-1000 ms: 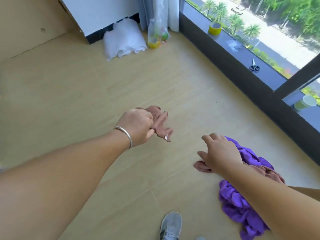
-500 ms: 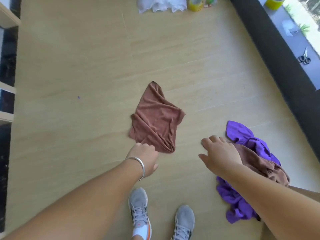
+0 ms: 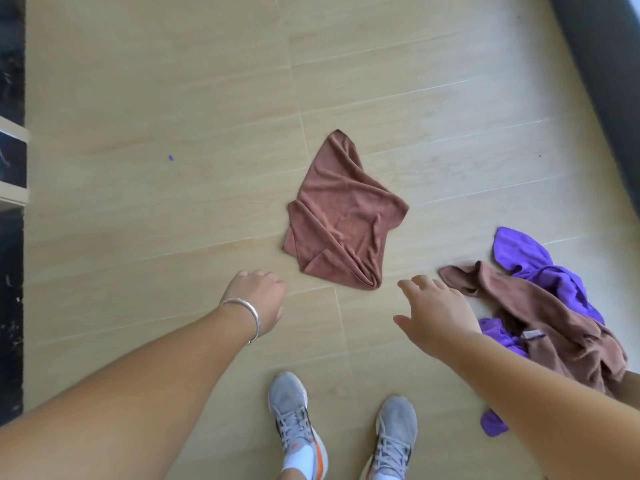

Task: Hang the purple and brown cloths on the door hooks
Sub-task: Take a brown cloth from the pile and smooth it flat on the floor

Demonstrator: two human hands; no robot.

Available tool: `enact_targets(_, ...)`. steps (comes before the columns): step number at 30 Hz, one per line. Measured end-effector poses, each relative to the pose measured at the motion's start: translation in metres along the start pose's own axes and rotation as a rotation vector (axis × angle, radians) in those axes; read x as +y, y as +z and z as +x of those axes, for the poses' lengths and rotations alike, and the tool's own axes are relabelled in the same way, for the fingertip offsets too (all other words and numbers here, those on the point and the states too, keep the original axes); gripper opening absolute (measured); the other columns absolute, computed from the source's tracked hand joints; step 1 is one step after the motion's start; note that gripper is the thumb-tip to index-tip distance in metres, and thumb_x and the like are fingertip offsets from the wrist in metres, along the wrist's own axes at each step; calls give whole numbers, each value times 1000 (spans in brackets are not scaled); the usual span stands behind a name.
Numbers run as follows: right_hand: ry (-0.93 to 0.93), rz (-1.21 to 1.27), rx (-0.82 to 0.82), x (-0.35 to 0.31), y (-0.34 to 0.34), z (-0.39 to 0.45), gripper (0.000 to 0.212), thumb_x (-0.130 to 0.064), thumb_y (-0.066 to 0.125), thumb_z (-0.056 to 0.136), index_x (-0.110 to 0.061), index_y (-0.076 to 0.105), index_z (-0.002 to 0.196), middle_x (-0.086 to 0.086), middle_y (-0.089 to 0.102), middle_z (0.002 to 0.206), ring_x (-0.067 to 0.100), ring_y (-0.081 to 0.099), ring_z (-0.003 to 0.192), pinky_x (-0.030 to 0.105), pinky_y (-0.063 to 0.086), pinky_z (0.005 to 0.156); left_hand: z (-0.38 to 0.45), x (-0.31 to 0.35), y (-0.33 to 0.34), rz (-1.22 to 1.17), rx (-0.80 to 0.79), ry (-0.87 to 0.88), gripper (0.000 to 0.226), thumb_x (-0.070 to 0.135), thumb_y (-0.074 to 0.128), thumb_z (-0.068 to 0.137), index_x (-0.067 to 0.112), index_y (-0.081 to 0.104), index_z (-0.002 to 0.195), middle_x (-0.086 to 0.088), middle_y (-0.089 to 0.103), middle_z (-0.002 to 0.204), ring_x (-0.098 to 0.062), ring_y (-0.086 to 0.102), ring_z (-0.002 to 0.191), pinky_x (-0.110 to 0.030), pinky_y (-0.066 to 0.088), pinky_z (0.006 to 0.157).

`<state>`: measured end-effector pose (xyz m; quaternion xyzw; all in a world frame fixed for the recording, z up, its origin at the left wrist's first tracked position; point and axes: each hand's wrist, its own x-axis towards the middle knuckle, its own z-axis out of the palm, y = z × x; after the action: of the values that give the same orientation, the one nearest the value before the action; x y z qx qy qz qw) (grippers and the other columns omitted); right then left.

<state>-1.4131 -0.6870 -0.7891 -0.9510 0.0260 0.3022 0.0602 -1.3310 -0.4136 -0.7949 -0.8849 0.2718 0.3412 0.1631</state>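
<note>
- Looking down at the floor (image 3: 173, 81), we see no cloth hung yet: no door and no hooks are in view, so by our judgement the whole task is left.
- Our left hand (image 3: 256, 299) hangs over bare floor with fingers curled loosely, its grip on nothing; it is near the lone brown cloth (image 3: 343, 220), apart from it.
- Our right hand (image 3: 436, 313) is spread wide, grip apart and empty, just beside the heap where a second brown cloth (image 3: 540, 313) lies over the purple cloth (image 3: 533, 258).
- We judge the next step is gathering the cloths and finding the door.
- Pale wood-look planks cover the floor; a dark sill (image 3: 602, 81) runs along the right, dark shelving (image 3: 12, 168) on the left, and our grey shoes (image 3: 294, 414) stand below.
</note>
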Motion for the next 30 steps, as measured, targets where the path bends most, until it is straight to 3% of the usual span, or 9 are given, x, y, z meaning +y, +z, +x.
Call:
enact_targets(7,-52,31,18,-55,28,72,48,-48,58,87,-28,42,127,-3,47,125,21,45,119,35,38,95,68,-51,37,-1,113,15,38,31,48,94,25,46,131,2,53,125,-21,49,120,-36,36,98)
enact_targets(13,-165,7,37,-76,100,166,60,-42,59,86,-29,34,139,-2,42,139,21,39,130,35,34,103,168,-79,93,35,168,-16,45,25,46,94,23,39,138,1,51,132,-22,48,123,-35,36,97)
enact_targets(19,-315,-137,98,-77,177,268,53,-34,60,85,-22,39,132,-1,40,138,19,38,129,32,34,104,283,-93,150,104,224,-29,57,15,55,90,22,32,142,3,46,136,-19,45,127,-33,37,101)
enact_targets(25,-491,-217,93,-75,235,335,72,-28,49,94,-15,11,153,2,7,161,17,7,147,29,9,117,372,-102,173,121,340,59,71,7,45,92,20,11,154,0,9,162,-16,16,147,-32,20,114)
enact_targets(28,-534,-249,114,-74,249,340,69,-26,48,96,-10,13,153,7,9,160,21,12,146,34,19,117,398,-102,177,141,360,102,71,0,35,93,22,8,155,3,4,163,-14,13,148,-31,19,115)
enact_targets(30,-530,-248,133,-76,251,337,60,-21,46,95,-9,24,149,10,21,156,27,28,138,39,34,109,408,-102,177,155,405,104,64,3,29,96,25,15,154,6,13,162,-13,20,146,-31,21,114)
